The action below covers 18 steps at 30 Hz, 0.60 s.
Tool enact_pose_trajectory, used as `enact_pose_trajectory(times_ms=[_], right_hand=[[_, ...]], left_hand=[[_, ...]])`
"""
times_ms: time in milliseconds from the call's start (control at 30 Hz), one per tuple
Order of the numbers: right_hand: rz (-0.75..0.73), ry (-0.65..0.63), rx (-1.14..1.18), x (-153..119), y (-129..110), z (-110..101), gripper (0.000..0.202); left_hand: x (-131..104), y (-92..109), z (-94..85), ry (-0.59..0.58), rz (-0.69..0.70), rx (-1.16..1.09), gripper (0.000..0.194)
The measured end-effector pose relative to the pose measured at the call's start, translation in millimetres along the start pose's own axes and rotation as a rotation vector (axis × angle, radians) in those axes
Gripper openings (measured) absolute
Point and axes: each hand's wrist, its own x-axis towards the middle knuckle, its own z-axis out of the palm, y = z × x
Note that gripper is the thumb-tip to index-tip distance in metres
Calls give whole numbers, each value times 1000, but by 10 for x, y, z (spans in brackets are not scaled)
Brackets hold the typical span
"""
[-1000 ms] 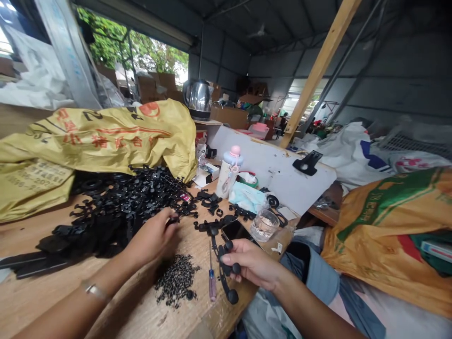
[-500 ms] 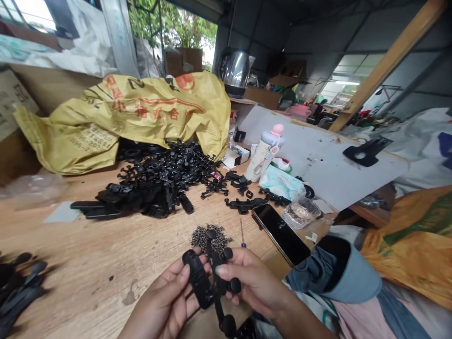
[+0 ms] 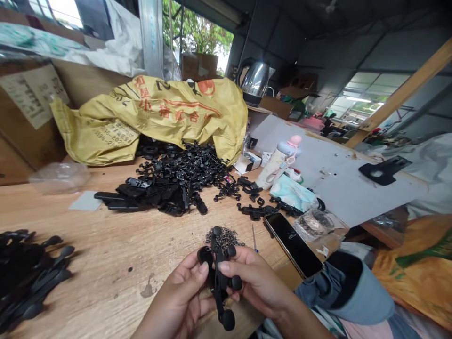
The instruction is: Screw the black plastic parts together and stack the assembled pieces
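Close together at the lower middle, my two hands each grip a black plastic part. My left hand is closed around an oblong black plastic piece, mostly covered by the other part and my fingers. A long black bracket with round knobbed ends is pinched between the thumb and fingers of my right hand. The bracket lies over the oblong piece; whether they are joined I cannot tell. Just beyond sits a heap of tiny screws, with a thin screwdriver to its right.
A large heap of black parts spills out by a yellow sack. More knobbed parts lie at the left. Right of my hands are a phone, a clear plastic cup and a bottle.
The view has swung left, so the bench appears shifted right. The oblong piece, beside the bracket before, is now turned and brought in behind it.
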Motion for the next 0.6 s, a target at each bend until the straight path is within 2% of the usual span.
enact_pose_trajectory(times_ms=[167,467,600], right_hand=[[-10,-19,-3,-4,7,-28,30],[-19,14,-29,-17,-3,-42,30],[-25,5,-43,-2,-12,-49,29]], left_hand=[[0,-12,5,-10,-22,-14,30],[-11,-9,30,54,-21,16,38],[-7,-8,46,56,-13,31,34]])
